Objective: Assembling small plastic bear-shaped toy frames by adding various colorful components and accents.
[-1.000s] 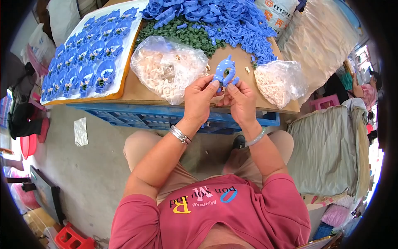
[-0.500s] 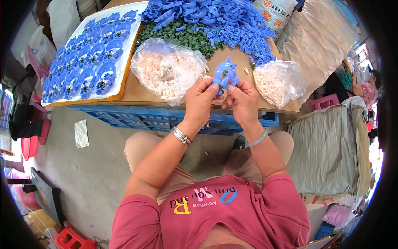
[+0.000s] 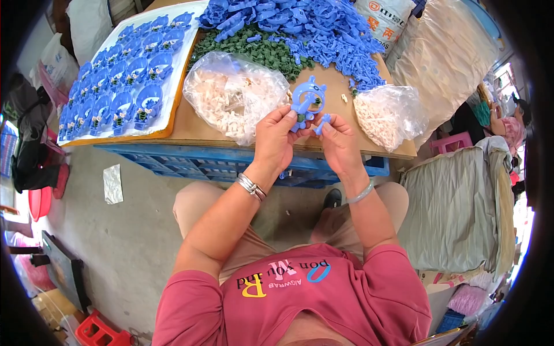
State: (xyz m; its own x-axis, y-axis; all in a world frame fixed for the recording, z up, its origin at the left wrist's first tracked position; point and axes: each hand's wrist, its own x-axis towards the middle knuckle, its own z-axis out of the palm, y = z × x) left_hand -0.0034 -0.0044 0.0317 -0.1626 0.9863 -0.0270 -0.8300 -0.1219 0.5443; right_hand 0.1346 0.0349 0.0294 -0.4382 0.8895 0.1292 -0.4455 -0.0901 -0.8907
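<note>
Just above the table's near edge, my left hand (image 3: 276,134) is closed on a blue plastic toy figure (image 3: 306,97) with small ears and a ring-shaped opening. A bit of dark green shows low on the figure. Close beside it, my right hand (image 3: 341,144) pinches a small blue plastic part (image 3: 322,124), apart from or barely touching the figure; I cannot tell which. To the left of my hands lies an open clear bag of cream-coloured small parts (image 3: 222,95). Another clear bag of cream parts (image 3: 378,121) sits to the right.
A white tray (image 3: 183,69) of assembled blue figures in rows covers the table's left. Behind my hands are heaps of green parts (image 3: 254,57) and blue parts (image 3: 288,20). A blue crate (image 3: 190,167) stands under the table. A grey cloth-covered stack (image 3: 453,207) is at my right.
The figure has turned and shifted slightly left in my left hand. My right hand has moved off its body and now shows a small blue part between the fingers.
</note>
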